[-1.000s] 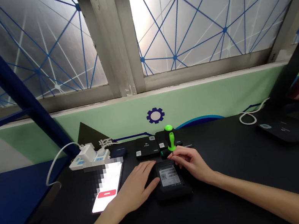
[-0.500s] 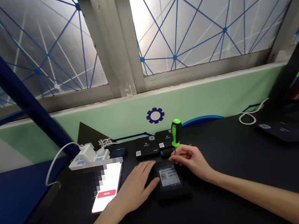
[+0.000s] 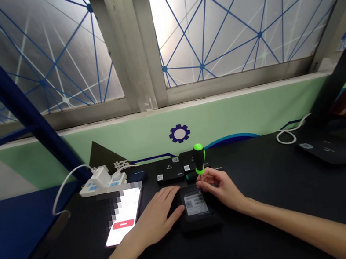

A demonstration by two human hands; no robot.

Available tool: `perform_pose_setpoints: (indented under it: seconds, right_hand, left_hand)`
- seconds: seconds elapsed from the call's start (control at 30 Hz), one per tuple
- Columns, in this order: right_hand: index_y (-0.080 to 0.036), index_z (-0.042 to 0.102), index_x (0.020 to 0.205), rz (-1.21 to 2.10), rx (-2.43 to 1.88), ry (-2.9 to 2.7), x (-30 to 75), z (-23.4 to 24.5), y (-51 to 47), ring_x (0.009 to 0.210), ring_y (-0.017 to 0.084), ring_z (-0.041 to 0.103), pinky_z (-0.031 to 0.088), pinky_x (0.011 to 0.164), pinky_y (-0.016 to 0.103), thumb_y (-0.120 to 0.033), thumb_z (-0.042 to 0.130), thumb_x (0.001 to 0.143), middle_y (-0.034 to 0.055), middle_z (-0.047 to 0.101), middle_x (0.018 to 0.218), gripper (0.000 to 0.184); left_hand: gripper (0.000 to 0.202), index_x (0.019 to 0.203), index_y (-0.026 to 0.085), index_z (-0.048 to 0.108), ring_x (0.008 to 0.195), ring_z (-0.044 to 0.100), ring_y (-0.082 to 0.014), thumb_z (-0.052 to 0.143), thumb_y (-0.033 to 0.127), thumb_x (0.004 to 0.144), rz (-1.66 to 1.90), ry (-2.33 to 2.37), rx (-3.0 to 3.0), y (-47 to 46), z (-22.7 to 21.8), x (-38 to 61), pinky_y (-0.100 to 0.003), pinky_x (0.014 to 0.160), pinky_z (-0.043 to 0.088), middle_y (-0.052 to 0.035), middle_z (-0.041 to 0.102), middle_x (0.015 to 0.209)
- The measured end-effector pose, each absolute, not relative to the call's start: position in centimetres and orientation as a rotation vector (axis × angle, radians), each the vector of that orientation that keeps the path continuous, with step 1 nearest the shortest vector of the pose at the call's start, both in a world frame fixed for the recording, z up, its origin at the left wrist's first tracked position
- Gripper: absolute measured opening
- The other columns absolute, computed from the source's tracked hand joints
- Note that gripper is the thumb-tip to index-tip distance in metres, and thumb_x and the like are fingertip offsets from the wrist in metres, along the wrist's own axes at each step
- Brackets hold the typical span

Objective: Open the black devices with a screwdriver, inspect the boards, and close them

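Inspection report: screwdriver upright at the far right corner of a labelled black device

Through the head camera I find the black device lying flat on the dark surface, directly in front of the wearer and between both hands. Its upper face carries a white printed label.

I record the left hand as laid out flat, fingers extended and thumb spread away from them, with thumb tip and fingertips at the device's left edge.

I record the right hand as pinching the shaft of a green-and-black screwdriver between thumb and fingers, at the device's far right corner. The handle stands nearly upright above the fingertips. The fingers hide the tip; I cannot tell whether it is seated in anything.

Beyond the device I note a left black box and a right black box, side by side, the latter partly behind the screwdriver. A dark tool with a green end lies just in front of them.

Left of the left hand I log a phone, screen lit, partly pixelated; beyond it, a power strip bearing a white adapter. A flat black unit lies well apart, on the right.
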State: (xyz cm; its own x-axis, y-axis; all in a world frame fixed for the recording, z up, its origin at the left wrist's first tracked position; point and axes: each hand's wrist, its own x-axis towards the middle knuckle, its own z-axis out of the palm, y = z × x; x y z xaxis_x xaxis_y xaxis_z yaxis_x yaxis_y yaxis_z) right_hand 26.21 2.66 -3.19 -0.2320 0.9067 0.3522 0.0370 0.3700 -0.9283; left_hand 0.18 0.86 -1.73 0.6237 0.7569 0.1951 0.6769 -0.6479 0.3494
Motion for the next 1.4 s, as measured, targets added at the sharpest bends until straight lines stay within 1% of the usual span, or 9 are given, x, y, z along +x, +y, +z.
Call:
perform_pose_setpoints:
  seconds: [0.1,0.2,0.4,0.6,0.87,1.07,1.2,1.27,1.4]
  right_hand:
    - [-0.02,0.062,0.081,1.088,-0.87,-1.528,26.25,-3.21,2.67,0.078,0.021,0.07,0.056,0.068,0.031,-0.046,0.074,0.086,0.005,0.073,0.082,0.029]
    - [-0.02,0.065,0.086,1.068,-0.875,-1.543,26.29,-3.07,2.57,0.082,0.022,0.071,0.056,0.069,0.03,-0.047,0.069,0.09,0.0071,0.074,0.088,0.028]
    - [-0.02,0.071,0.096,0.962,-0.882,-1.633,26.28,-2.75,2.51,0.069,0.017,0.061,0.053,0.064,0.029,-0.048,0.06,0.096,0.0059,0.069,0.089,0.031]
    - [-0.02,0.069,0.097,0.967,-0.858,-1.614,26.41,-2.87,2.43,0.068,0.017,0.058,0.052,0.064,0.029,-0.048,0.057,0.098,0.0054,0.066,0.085,0.031]
    - [-0.021,0.066,0.099,0.965,-0.799,-1.534,26.42,-3.07,2.37,0.069,0.016,0.059,0.052,0.065,0.029,-0.044,0.058,0.099,0.0049,0.065,0.088,0.024]
    - [-0.02,0.066,0.092,1.001,-0.731,-1.489,26.53,-2.88,2.27,0.074,0.018,0.064,0.054,0.07,0.032,-0.042,0.055,0.1,0.0061,0.064,0.093,0.026]
    - [-0.02,0.065,0.082,1.05,-0.691,-1.475,26.68,-2.76,2.27,0.075,0.02,0.065,0.055,0.072,0.035,-0.038,0.059,0.096,0.006,0.066,0.089,0.024]
    - [-0.019,0.064,0.076,1.044,-0.713,-1.494,26.8,-2.7,2.23,0.077,0.021,0.066,0.055,0.074,0.036,-0.038,0.059,0.096,0.0064,0.067,0.087,0.028]
    - [-0.018,0.067,0.072,0.985,-0.758,-1.591,27.17,-2.63,2.07,0.085,0.024,0.069,0.055,0.085,0.039,-0.04,0.05,0.1,0.0087,0.072,0.092,0.039]
  left_hand:
    - [0.049,0.15,0.028,0.041,0.136,0.048,-0.0283,0.041,0.05,0.106,0.481,1.169,2.609,0.87,-1.77,0.17,-0.045,0.112,0.042,-0.0073,0.049,0.15]
    - [0.049,0.15,0.027,0.04,0.136,0.048,-0.028,0.041,0.049,0.106,0.474,1.172,2.61,0.87,-1.7,0.2,-0.045,0.112,0.042,-0.0075,0.049,0.15]
    - [0.048,0.15,0.028,0.04,0.136,0.048,-0.0275,0.041,0.048,0.107,0.478,1.168,2.615,0.78,-1.52,0.23,-0.044,0.112,0.042,-0.0072,0.05,0.15]
    - [0.048,0.15,0.028,0.041,0.136,0.048,-0.0276,0.041,0.048,0.107,0.479,1.168,2.61,0.76,-1.49,0.24,-0.044,0.112,0.042,-0.0074,0.05,0.15]
    - [0.048,0.15,0.028,0.04,0.136,0.047,-0.0275,0.041,0.049,0.107,0.47,1.168,2.599,0.8,-1.49,0.24,-0.045,0.112,0.042,-0.0072,0.049,0.15]
    - [0.049,0.15,0.027,0.04,0.137,0.046,-0.0267,0.041,0.05,0.106,0.445,1.18,2.59,0.77,-1.39,0.26,-0.044,0.114,0.04,-0.0065,0.048,0.151]
    - [0.05,0.149,0.026,0.041,0.137,0.046,-0.0278,0.041,0.051,0.106,0.435,1.191,2.583,0.76,-1.38,0.18,-0.045,0.113,0.041,-0.0072,0.049,0.151]
    - [0.051,0.149,0.026,0.041,0.137,0.046,-0.0281,0.042,0.051,0.106,0.432,1.181,2.587,0.76,-1.38,0.14,-0.045,0.113,0.041,-0.0078,0.049,0.15]
    - [0.05,0.148,0.026,0.042,0.136,0.047,-0.0287,0.045,0.05,0.105,0.458,1.142,2.599,0.69,-1.25,0.18,-0.046,0.112,0.041,-0.0086,0.05,0.149]
